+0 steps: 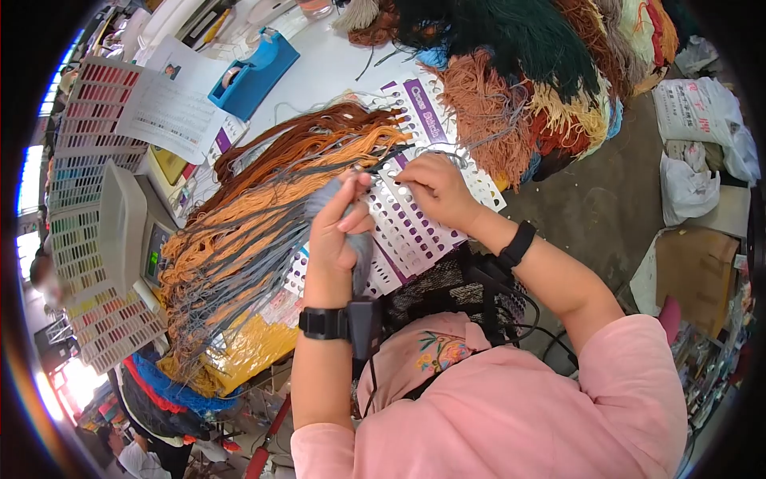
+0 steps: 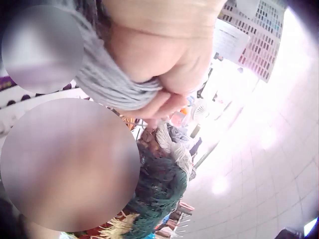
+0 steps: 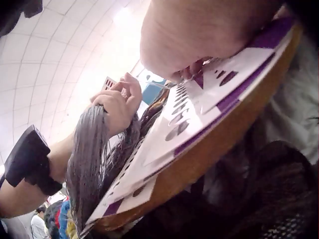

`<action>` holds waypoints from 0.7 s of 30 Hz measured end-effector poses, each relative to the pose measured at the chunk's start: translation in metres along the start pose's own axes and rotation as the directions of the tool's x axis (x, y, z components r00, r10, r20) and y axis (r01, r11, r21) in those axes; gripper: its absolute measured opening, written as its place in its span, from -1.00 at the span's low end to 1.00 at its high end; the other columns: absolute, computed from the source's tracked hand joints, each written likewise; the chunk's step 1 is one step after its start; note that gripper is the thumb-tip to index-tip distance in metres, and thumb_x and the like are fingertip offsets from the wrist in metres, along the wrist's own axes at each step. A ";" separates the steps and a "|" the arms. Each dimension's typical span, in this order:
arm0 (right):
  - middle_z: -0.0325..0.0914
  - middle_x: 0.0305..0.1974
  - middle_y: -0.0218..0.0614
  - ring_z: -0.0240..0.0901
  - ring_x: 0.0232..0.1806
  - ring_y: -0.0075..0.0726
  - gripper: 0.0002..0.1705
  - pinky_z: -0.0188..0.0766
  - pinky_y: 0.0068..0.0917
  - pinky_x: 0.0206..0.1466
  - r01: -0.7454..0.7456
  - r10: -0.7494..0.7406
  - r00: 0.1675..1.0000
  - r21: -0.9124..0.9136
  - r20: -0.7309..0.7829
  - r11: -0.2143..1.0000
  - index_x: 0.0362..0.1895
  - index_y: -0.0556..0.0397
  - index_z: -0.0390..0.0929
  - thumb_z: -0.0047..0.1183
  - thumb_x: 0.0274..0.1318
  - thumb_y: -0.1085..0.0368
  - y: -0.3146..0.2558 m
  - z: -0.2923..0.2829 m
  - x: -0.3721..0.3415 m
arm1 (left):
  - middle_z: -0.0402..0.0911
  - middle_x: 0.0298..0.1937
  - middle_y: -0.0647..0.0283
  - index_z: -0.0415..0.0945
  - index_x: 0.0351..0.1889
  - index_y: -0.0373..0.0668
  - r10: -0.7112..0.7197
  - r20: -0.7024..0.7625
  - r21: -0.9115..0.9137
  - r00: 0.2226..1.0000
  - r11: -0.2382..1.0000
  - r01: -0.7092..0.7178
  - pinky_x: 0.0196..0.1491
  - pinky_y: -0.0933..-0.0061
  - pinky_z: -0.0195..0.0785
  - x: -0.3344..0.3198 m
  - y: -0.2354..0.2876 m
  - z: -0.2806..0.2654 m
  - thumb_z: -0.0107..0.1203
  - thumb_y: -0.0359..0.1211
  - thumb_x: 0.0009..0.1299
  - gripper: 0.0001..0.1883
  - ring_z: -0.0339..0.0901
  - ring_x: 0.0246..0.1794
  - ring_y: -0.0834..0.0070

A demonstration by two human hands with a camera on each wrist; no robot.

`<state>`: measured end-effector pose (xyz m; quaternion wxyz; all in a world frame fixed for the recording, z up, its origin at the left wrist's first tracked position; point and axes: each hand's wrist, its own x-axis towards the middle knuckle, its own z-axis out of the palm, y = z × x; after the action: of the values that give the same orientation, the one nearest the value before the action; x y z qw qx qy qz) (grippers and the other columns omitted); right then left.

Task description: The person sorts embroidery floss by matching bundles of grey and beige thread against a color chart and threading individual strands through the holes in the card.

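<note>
The left hand (image 1: 339,223) grasps a grey skein (image 3: 87,154), seemingly against tangles; punched cards (image 1: 415,231) lie flat on the table (image 1: 343,68), handy beneath the right hand (image 1: 437,190); whether its grip pinches anything, I can't tell.

White light is flaring at the head view's fisheye-curved left edge, the tiled ceiling (image 3: 65,59) is glaring in both wrist views, and round blurs are veiling the left one.
</note>
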<state>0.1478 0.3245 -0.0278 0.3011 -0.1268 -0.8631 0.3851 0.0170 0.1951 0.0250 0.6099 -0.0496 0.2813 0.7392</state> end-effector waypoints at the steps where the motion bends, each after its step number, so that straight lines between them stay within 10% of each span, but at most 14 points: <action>1: 0.41 -0.51 -0.36 0.31 -0.38 -0.28 -0.84 0.17 -0.41 -0.21 -0.024 0.025 0.999 0.048 -0.020 0.999 -0.45 0.06 0.47 -0.11 -0.21 0.49 -0.004 -0.004 0.002 | 0.46 -0.35 0.32 0.33 -0.31 -0.13 0.011 -0.034 0.120 0.999 0.993 -0.007 -0.66 0.80 -0.07 0.005 -0.004 0.003 -0.10 -0.43 0.27 -0.94 0.05 -0.76 0.82; 6: 0.41 -0.54 -0.31 0.32 -0.46 -0.24 -0.85 0.21 -0.42 -0.32 -0.096 0.128 0.983 0.229 -0.130 0.969 -0.49 0.10 0.46 -0.11 -0.24 0.54 -0.005 -0.004 -0.001 | 0.43 -0.42 0.33 0.35 -0.28 -0.23 0.296 -0.144 0.437 0.944 0.875 -0.208 -0.66 0.75 -0.16 0.015 -0.020 -0.005 -0.10 -0.41 0.26 -0.88 0.00 -0.78 0.76; 10: 0.41 -0.56 -0.32 0.32 -0.46 -0.25 -0.87 0.20 -0.42 -0.32 -0.080 0.098 0.989 0.162 -0.110 0.984 -0.52 0.09 0.46 -0.11 -0.25 0.53 -0.010 -0.005 0.003 | 0.47 -0.38 0.29 0.34 -0.27 -0.23 0.371 -0.137 0.233 0.918 0.913 -0.334 -0.69 0.80 -0.14 -0.005 -0.010 0.002 -0.15 -0.43 0.30 -0.89 0.01 -0.78 0.81; 15: 0.41 -0.53 -0.30 0.32 -0.47 -0.31 -0.87 0.24 -0.50 -0.34 -0.088 0.103 0.991 0.166 -0.090 0.982 -0.49 0.11 0.47 -0.08 -0.23 0.53 -0.009 -0.007 0.003 | 0.49 -0.45 0.32 0.34 -0.23 -0.20 0.039 0.150 -0.141 0.988 0.990 -0.018 -0.76 0.78 -0.10 -0.001 -0.006 -0.010 -0.24 -0.44 0.31 -0.85 0.01 -0.87 0.83; 19: 0.40 -0.46 -0.29 0.32 -0.42 -0.36 -0.85 0.26 -0.57 -0.35 -0.186 0.216 0.974 0.292 -0.073 0.938 -0.44 0.12 0.48 -0.06 -0.21 0.53 -0.001 -0.006 -0.001 | 0.37 -0.68 0.42 0.36 -0.28 -0.20 -0.138 -0.143 0.590 0.980 0.783 0.196 -0.74 0.76 -0.02 0.018 -0.022 0.004 -0.12 -0.42 0.24 -0.88 0.17 -0.83 0.77; 21: 0.38 -0.43 -0.28 0.31 -0.39 -0.34 -0.82 0.26 -0.55 -0.34 -0.118 0.138 0.987 0.202 -0.086 0.972 -0.39 0.11 0.47 -0.03 -0.22 0.51 -0.001 -0.006 -0.001 | 0.34 -0.70 0.44 0.38 -0.35 -0.19 0.026 -0.196 0.763 0.980 0.632 0.136 -0.73 0.77 0.00 0.015 -0.028 0.011 -0.03 -0.40 0.19 -0.90 0.18 -0.82 0.74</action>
<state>0.1520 0.3269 -0.0241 0.3293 -0.1709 -0.7948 0.4802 0.0424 0.2166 0.0178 0.5649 0.1378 0.6253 0.5204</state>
